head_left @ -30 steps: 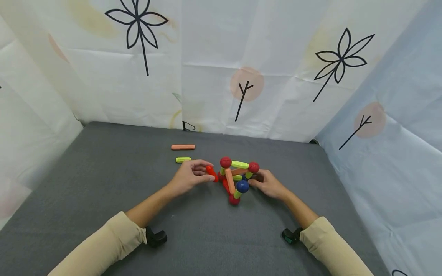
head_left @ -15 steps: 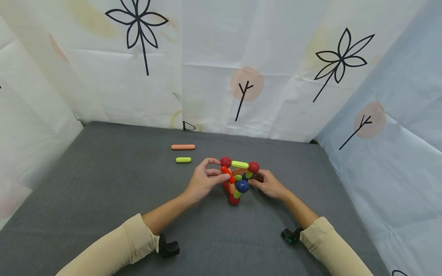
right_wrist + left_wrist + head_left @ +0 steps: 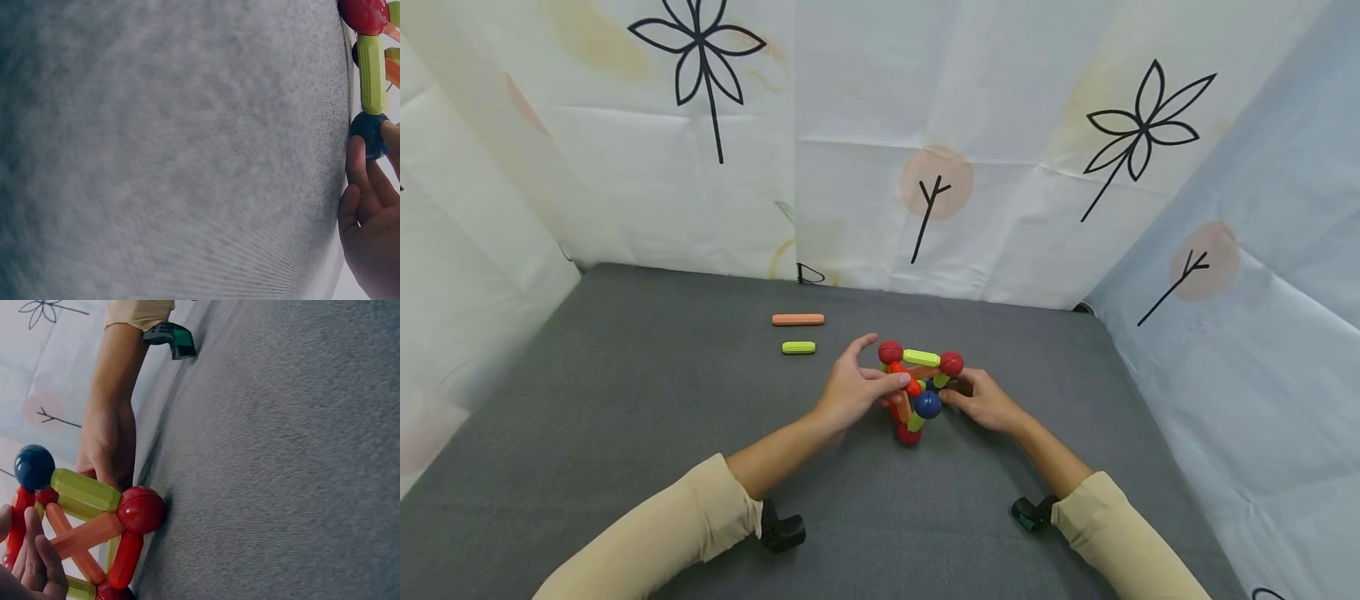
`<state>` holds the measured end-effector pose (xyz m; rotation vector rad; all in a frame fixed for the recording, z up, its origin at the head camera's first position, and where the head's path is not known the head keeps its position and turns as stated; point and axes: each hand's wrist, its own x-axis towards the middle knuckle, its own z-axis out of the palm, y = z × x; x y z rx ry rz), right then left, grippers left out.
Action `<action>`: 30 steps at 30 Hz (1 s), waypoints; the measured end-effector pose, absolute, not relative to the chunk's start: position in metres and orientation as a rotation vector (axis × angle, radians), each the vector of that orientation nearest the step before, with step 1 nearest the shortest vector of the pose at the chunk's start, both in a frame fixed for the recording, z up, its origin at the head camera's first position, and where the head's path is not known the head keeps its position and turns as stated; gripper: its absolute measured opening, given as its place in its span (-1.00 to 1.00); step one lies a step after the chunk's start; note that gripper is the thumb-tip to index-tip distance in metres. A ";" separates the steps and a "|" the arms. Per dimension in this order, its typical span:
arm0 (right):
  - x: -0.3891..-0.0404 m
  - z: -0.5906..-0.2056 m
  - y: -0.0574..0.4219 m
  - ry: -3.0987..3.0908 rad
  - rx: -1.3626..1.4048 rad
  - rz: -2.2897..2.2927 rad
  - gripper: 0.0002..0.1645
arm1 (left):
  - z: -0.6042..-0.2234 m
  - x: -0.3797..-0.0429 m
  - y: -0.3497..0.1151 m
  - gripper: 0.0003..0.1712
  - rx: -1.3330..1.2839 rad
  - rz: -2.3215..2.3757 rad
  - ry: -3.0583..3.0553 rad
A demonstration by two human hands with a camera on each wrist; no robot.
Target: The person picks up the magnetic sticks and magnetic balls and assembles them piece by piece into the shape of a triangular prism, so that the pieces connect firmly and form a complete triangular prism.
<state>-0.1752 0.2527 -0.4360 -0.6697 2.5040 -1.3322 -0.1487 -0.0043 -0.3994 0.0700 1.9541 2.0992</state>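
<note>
A box-like frame of colored rods and balls stands on the table, with red balls (image 3: 891, 352) at its top and a blue ball (image 3: 927, 405) at the front upper corner. My left hand (image 3: 853, 390) pinches a short red rod (image 3: 20, 519) between thumb and fingers along the frame's upper left side. One end of that rod meets the blue ball in the left wrist view. At the right, my right hand (image 3: 985, 404) holds a lower blue ball (image 3: 367, 132) between thumb and fingers, steadying that corner. A yellow-green rod (image 3: 373, 75) runs from this ball to a red ball.
A loose orange rod (image 3: 798, 319) and a shorter yellow-green rod (image 3: 798, 347) lie behind the left hand on the dark grey table (image 3: 685, 350). A patterned white curtain (image 3: 850, 125) rises along the table's back edge.
My left hand has moved right with the red rod, from beside the frame to its upper left side. The right hand stays in place at the lower blue ball.
</note>
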 end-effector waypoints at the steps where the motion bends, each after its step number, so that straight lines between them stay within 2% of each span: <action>1: -0.175 -0.436 0.253 2.504 -0.667 -1.333 -0.70 | -0.399 -0.150 -0.004 -0.02 0.054 2.086 1.949; 5: -0.175 -0.435 0.254 2.509 -0.665 -1.334 -0.68 | -0.399 -0.155 -0.003 -0.03 -0.008 2.061 1.895; 10: -0.173 -0.433 0.251 2.515 -0.652 -1.325 -0.67 | -0.400 -0.159 -0.005 -0.15 -0.026 2.050 1.855; 18: -0.159 -0.403 0.239 2.505 -0.639 -1.298 -0.74 | -0.419 -0.155 -0.023 -0.26 0.238 1.865 2.160; 21: -0.158 -0.400 0.239 2.517 -0.649 -1.292 -0.75 | -0.427 -0.150 -0.031 -0.20 0.407 1.660 2.249; 24: -0.159 -0.404 0.241 2.522 -0.660 -1.300 -0.73 | -0.433 -0.144 -0.035 -0.02 0.541 1.500 2.295; 27: -0.165 -0.419 0.246 2.524 -0.674 -1.302 -0.68 | -0.436 -0.142 -0.033 0.15 0.563 1.439 2.332; 30: -0.170 -0.434 0.249 2.527 -0.697 -1.309 -0.64 | -0.436 -0.143 -0.030 0.23 0.546 1.408 2.379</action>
